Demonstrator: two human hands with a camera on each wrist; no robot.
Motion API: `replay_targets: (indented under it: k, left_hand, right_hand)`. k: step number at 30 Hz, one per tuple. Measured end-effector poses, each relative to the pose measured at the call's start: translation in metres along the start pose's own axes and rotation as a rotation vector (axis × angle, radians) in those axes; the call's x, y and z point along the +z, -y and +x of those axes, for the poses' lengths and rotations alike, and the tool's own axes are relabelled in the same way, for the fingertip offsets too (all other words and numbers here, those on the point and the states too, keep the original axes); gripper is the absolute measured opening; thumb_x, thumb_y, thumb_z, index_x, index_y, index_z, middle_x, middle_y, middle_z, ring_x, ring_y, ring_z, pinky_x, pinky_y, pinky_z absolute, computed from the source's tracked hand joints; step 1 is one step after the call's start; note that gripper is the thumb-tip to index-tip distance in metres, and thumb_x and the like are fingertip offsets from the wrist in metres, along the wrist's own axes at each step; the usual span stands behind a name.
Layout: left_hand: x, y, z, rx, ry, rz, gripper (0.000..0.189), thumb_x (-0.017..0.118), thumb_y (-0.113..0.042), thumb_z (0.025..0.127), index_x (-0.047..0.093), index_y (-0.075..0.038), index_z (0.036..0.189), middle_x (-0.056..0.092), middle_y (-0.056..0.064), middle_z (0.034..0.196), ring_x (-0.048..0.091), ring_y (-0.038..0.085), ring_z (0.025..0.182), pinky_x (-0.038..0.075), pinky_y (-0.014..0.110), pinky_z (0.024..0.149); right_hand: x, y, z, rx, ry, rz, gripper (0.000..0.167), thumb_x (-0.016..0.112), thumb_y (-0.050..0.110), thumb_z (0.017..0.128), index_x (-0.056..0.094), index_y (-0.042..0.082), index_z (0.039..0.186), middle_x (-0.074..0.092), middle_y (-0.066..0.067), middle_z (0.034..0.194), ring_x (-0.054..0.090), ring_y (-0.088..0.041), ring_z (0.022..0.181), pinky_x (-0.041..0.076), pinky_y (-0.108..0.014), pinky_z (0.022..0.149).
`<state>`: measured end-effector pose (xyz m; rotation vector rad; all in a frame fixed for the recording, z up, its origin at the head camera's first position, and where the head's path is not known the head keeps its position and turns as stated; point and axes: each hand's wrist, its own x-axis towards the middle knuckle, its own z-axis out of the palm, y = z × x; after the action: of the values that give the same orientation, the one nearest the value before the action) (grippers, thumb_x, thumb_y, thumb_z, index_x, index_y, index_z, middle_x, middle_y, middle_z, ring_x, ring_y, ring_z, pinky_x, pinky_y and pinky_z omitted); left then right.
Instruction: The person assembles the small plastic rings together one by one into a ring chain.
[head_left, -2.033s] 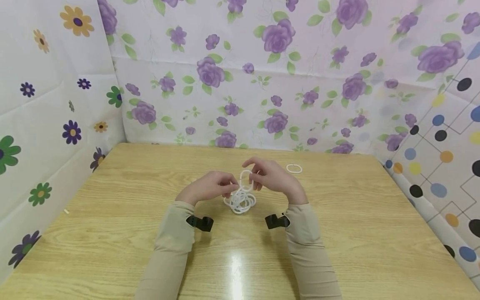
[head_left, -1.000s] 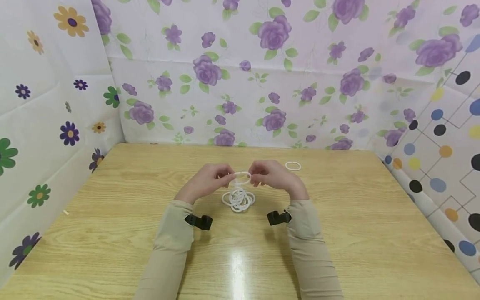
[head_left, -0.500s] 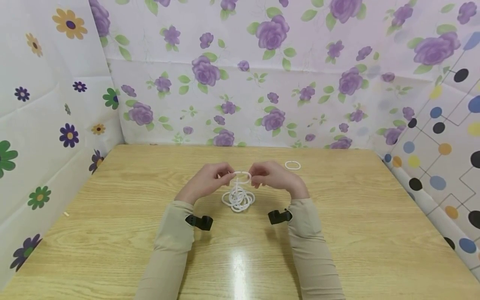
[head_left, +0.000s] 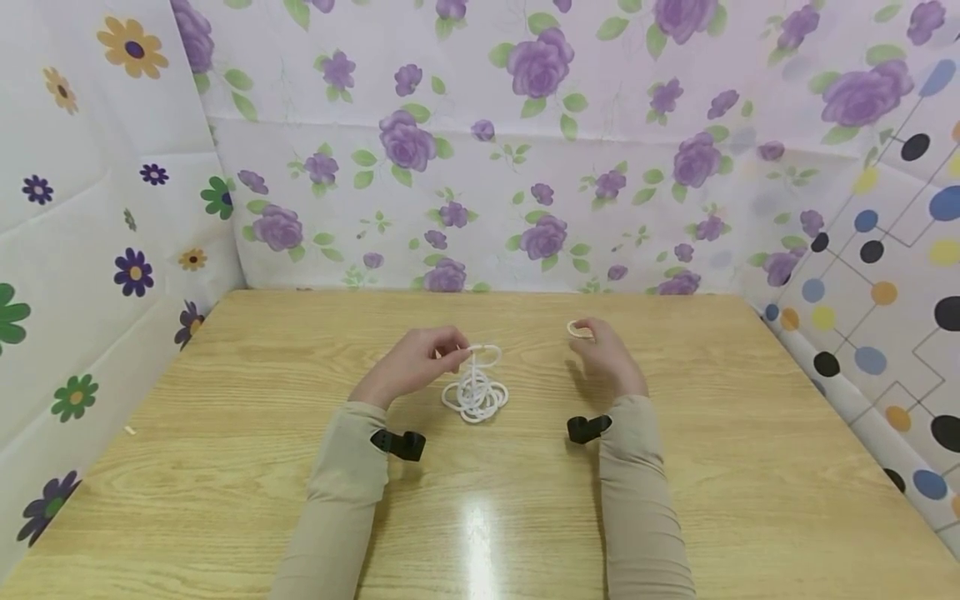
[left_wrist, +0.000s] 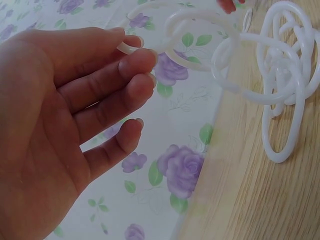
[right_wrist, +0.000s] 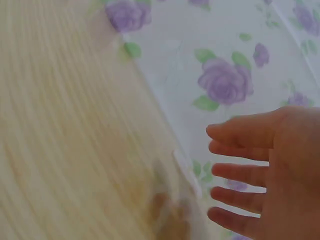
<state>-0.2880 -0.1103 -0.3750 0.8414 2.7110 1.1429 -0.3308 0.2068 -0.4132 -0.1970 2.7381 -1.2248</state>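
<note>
My left hand point(head_left: 416, 367) pinches a white plastic chain link point(head_left: 500, 356) at its end, raised above the table. More linked white rings hang from it down to a small heap of chain links point(head_left: 474, 393). In the left wrist view, thumb and index finger meet on the link, while the other fingers spread loosely. My right hand point(head_left: 606, 354) is over a loose white oval link point(head_left: 569, 328) at the back right, partly hiding it. The right wrist view shows its fingers extended and apart from that link, which lies on the table.
The wooden table point(head_left: 300, 333) ends at a flower-printed cloth backdrop point(head_left: 337, 192). Printed sheets also stand at left and right. A tiny pale piece point(head_left: 130, 430) lies by the left edge. Black cameras point(head_left: 405, 446) sit on both wrists.
The right hand has let go of the raised link and moved right to the loose link. The left hand keeps its pinch; the raised link earlier turned from upright to flatter.
</note>
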Motion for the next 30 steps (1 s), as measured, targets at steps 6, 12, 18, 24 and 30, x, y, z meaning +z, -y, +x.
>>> replay_targets:
  k: [6, 12, 18, 24, 30]
  left_hand:
    - [0.000, 0.000, -0.001, -0.004, 0.011, -0.015, 0.023, 0.055, -0.025, 0.099, 0.066, -0.007, 0.108, 0.069, 0.009, 0.088, 0.067, 0.032, 0.084, 0.047, 0.030, 0.066]
    - [0.000, -0.001, -0.002, -0.012, 0.029, -0.024, 0.025, 0.055, -0.025, 0.099, 0.065, -0.005, 0.110, 0.070, 0.016, 0.094, 0.067, 0.033, 0.085, 0.048, 0.030, 0.066]
    - [0.000, 0.000, -0.002, -0.023, 0.035, -0.013, 0.025, 0.054, -0.026, 0.099, 0.065, -0.007, 0.111, 0.070, 0.016, 0.096, 0.067, 0.032, 0.085, 0.048, 0.031, 0.069]
    - [0.000, -0.001, -0.001, -0.025, 0.041, -0.013, 0.025, 0.054, -0.027, 0.100, 0.065, -0.008, 0.112, 0.070, 0.016, 0.097, 0.067, 0.032, 0.085, 0.048, 0.032, 0.072]
    - [0.001, -0.001, -0.001, -0.041, 0.058, -0.022, 0.023, 0.054, -0.027, 0.100, 0.065, -0.011, 0.111, 0.069, 0.015, 0.097, 0.066, 0.032, 0.086, 0.048, 0.032, 0.072]
  right_hand:
    - [0.001, -0.023, 0.003, 0.042, -0.044, -0.094, 0.061, 0.049, 0.011, 0.094, 0.028, -0.001, 0.149, 0.025, -0.025, 0.156, 0.024, -0.046, 0.142, 0.020, -0.058, 0.116]
    - [0.003, -0.027, 0.007, 0.102, -0.042, -0.167, 0.067, 0.055, 0.015, 0.090, 0.028, 0.008, 0.151, 0.025, -0.019, 0.158, 0.012, -0.052, 0.143, 0.008, -0.068, 0.113]
    - [0.004, -0.028, 0.008, 0.110, -0.085, -0.151, 0.061, 0.058, 0.009, 0.090, 0.033, 0.007, 0.146, 0.041, -0.018, 0.145, 0.022, -0.046, 0.137, 0.015, -0.062, 0.111]
    - [0.003, -0.029, 0.009, 0.116, -0.115, -0.137, 0.042, 0.056, 0.003, 0.087, 0.048, 0.003, 0.128, 0.053, -0.018, 0.120, 0.045, -0.035, 0.111, 0.034, -0.050, 0.097]
    - [0.002, -0.029, 0.008, 0.099, -0.107, -0.110, 0.031, 0.052, -0.001, 0.089, 0.050, 0.000, 0.120, 0.056, -0.018, 0.104, 0.052, -0.026, 0.090, 0.043, -0.035, 0.078]
